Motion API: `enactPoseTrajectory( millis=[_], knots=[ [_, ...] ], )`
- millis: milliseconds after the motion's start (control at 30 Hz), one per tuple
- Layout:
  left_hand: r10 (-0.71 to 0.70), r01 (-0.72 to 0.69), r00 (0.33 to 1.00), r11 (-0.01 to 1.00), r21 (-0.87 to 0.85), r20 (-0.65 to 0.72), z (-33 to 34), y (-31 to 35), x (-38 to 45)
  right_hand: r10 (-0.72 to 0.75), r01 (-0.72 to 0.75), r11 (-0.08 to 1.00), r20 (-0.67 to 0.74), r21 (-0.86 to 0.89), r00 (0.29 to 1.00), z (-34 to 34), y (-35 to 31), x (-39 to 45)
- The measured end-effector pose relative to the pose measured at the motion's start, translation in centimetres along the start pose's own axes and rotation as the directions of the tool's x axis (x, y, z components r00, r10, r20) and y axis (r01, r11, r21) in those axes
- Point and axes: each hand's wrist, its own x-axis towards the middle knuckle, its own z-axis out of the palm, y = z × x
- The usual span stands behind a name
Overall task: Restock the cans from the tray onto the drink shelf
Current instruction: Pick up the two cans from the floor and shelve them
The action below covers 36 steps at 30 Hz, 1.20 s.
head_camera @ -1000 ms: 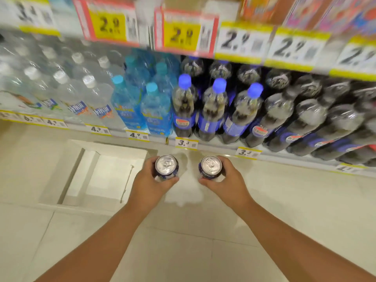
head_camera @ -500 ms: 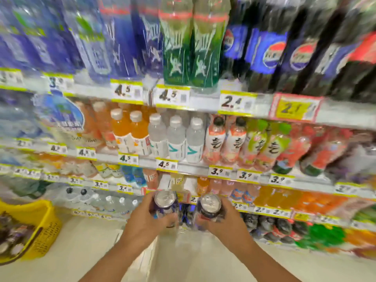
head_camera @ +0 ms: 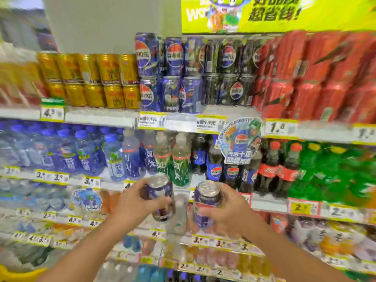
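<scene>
My left hand (head_camera: 133,202) grips a blue can (head_camera: 160,195) with a silver top, tilted a little to the right. My right hand (head_camera: 227,208) holds a second blue can (head_camera: 205,202), upright. Both cans hang in front of the bottle shelves, at chest height. Well above them, on the top shelf (head_camera: 179,121), stand stacked blue cola cans (head_camera: 168,74) of the same kind, two high. The view is blurred by motion. No tray is in sight.
Gold cans (head_camera: 91,80) stand left of the blue ones, black cans (head_camera: 230,74) and red cans (head_camera: 315,76) to the right. Lower shelves hold water, green and cola bottles (head_camera: 215,165). A round promo sign (head_camera: 240,139) hangs off the top shelf edge. A yellow basket (head_camera: 12,274) sits bottom left.
The view has swung up from the floor and lowest shelf to the top can shelf. Both hands have lifted with their cans and kept their grip.
</scene>
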Motion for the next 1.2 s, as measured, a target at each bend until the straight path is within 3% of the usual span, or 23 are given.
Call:
enactPoseTrajectory(
  millis=[133, 333, 500, 700, 967, 1200],
  knots=[
    [0.037, -0.037, 0.998, 0.999, -0.022, 0.041, -2.8, 5.8, 1.6, -0.037, 0.036, 0.999, 0.035, 0.025, 0.999, -3.5, -5.5, 1.2],
    [0.079, -0.09, 0.993, 0.986, 0.139, 0.084, -8.4, 12.2, 6.0, -0.085, 0.085, 0.996, -0.042, -0.002, 0.996, -4.9, -13.9, 5.5],
    [0.174, -0.187, 0.977, 0.977, 0.1, 0.125, -12.0, 15.6, 10.2, -0.136, 0.132, 0.99, -0.087, -0.051, 0.987, -4.5, -21.2, 10.2],
    [0.19, -0.209, 0.966, 0.973, 0.097, 0.175, -13.8, 17.1, 14.7, -0.214, 0.201, 0.976, -0.184, -0.086, 0.959, -4.3, -27.9, 15.6],
    [0.193, -0.204, 0.963, 0.978, 0.039, 0.189, -13.6, 17.9, 16.5, -0.234, 0.219, 0.972, -0.257, -0.089, 0.938, -5.0, -33.1, 20.8],
    [0.173, -0.183, 0.964, 0.983, 0.032, 0.2, -13.3, 17.7, 17.2, -0.193, 0.157, 0.979, -0.344, -0.131, 0.919, -4.0, -33.0, 23.6]
  ],
)
